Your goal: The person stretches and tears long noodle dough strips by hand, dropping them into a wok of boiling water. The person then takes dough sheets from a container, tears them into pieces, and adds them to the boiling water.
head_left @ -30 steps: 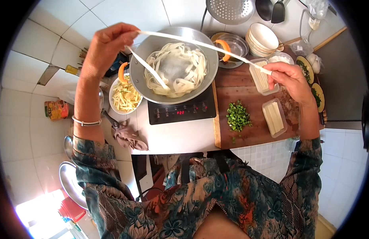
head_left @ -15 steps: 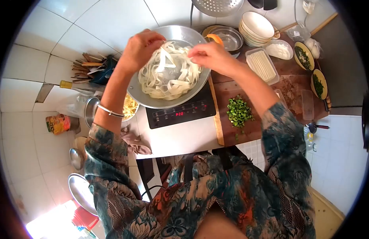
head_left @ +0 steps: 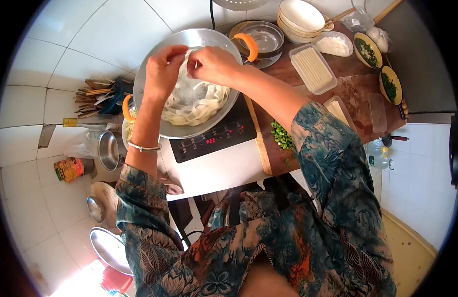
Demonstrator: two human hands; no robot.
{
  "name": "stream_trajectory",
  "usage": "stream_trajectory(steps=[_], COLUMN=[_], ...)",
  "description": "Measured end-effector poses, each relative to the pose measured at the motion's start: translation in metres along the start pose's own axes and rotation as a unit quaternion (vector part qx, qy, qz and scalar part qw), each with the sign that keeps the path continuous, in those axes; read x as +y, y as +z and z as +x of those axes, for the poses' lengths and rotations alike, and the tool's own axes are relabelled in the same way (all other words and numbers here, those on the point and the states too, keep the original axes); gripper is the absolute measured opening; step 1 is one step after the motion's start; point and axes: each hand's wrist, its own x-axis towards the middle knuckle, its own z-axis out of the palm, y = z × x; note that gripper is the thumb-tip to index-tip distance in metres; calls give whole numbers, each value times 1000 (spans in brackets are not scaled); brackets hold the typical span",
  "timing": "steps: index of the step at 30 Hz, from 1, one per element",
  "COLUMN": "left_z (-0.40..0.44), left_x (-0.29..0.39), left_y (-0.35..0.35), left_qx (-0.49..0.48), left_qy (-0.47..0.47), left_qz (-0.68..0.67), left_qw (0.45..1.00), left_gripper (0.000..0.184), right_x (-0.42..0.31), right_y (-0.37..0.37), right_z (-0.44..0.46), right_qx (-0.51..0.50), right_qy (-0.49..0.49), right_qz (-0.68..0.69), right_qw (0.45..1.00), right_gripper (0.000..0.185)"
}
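A wide metal pan (head_left: 145, 111) with orange handles stands on a black induction cooktop (head_left: 224, 136). Wide, flat white noodles (head_left: 196, 111) lie in cloudy liquid inside it. Above the pan's left side, my left hand (head_left: 163, 72) is closed in a pinch, thumb against fingertips. My right hand (head_left: 211, 65) is close beside it, its fingers curled over the far half of the pan. A pale noodle strip shows between the two hands, and both appear to hold it. Part of the noodles is hidden beneath my hands and wrists.
Right of the cooktop, a brown board (head_left: 333, 81) carries chopped green pieces (head_left: 282, 136) and a plastic box of pale strips (head_left: 313, 69). Stacked bowls (head_left: 300, 20), a metal basin (head_left: 261, 37) and bowls of greens (head_left: 368, 51) stand behind. Chopsticks (head_left: 93, 96) are at left.
Both hands have drawn closer together, the right one moving left over the pan. The hanging noodle strip is now less visible between them. The whole view has shifted slightly.
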Motion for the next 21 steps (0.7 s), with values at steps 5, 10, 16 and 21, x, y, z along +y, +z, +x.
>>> stream_trajectory(steps=[5, 10, 16, 21], left_z=[-5, -47, -93, -117], left_x=[7, 35, 65, 93], left_y=[-10, -18, 52, 168], left_qx=[63, 74, -46, -214], left_qy=[41, 6, 36, 151], left_qz=[32, -17, -89, -81], left_qw=[997, 997, 994, 962], left_gripper=[19, 18, 14, 26], right_x=[9, 101, 191, 216], right_y=[5, -82, -148, -105], right_z=[-5, -108, -262, -275], right_qx=[-2, 175, 84, 32], right_qy=[-102, -100, 232, 133], right_qz=[71, 137, -183, -291], right_qw=[992, 970, 952, 947], right_gripper=[22, 16, 20, 26])
